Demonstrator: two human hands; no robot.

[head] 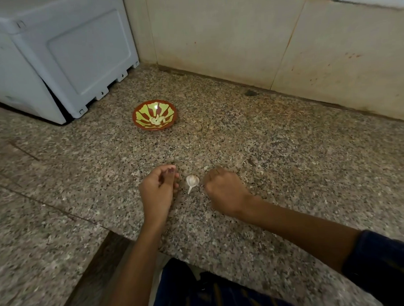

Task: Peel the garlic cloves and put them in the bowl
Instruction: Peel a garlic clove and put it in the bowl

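A small garlic bulb (192, 181) with its stalk lies on the granite counter (265, 150) between my two hands. My left hand (158, 188) rests just left of it with fingers curled toward the thumb; whether it holds a clove I cannot tell. My right hand (223, 188) sits just right of the bulb, knuckles up and fingers curled under, its palm side hidden. Farther back stands a red and green patterned bowl (135, 115) with several peeled cloves (157, 120) in its middle.
A grey-white appliance (55, 55) stands at the back left, close to the bowl. A tiled wall (261, 36) closes the back. Bits of garlic skin (261, 173) lie scattered around my hands. The counter's front edge runs near my body.
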